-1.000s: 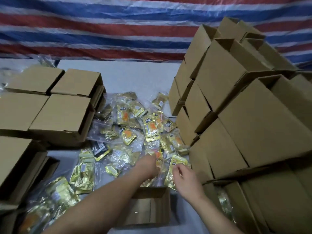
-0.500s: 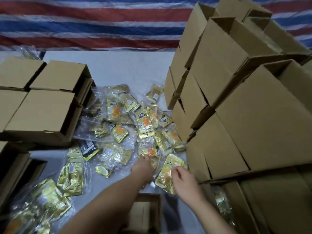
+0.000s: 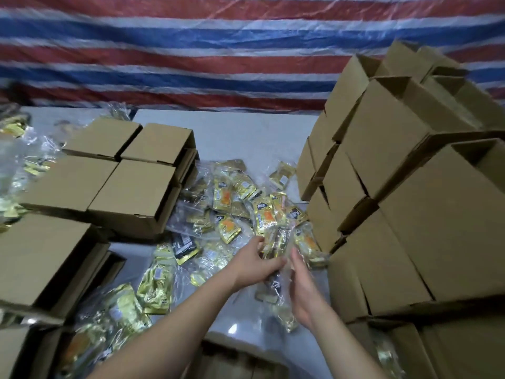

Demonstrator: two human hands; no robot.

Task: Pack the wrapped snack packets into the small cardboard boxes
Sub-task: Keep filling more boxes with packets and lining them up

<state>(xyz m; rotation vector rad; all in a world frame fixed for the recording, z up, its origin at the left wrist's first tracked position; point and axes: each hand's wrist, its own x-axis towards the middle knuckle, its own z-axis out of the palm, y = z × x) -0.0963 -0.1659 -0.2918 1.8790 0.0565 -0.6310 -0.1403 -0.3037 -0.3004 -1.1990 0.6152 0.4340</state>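
Left hand (image 3: 252, 265): lower centre of frame; fingers curled round a clear-wrapped bundle (image 3: 276, 272) of gold packets, thumb on its near side.
Right hand (image 3: 304, 292): just right of the left hand; palm against the bundle's right side, fingers fairly straight and blurred, so whether it grips or only steadies cannot be told.
Bundle: raised between both hands, above the counter (image 3: 240, 135), its lower end trailing toward the bottom edge.
Packets (image 3: 246, 209): loose gold heap in clear wrap, centre of frame, spreading toward lower left; one black-faced packet (image 3: 183, 247) lies left of the left hand.
Open box (image 3: 240, 362): bottom centre, under the forearms, mostly cut off by the frame edge.
Closed boxes (image 3: 128, 187): left half of frame, stacked flat in a block touching the heap's left edge.
Box stack (image 3: 410, 192): right half of frame, leaning boxes piled high, some mouths open at the top.
Tarpaulin (image 3: 218, 50): red, white and blue stripes across the upper frame, behind the counter.
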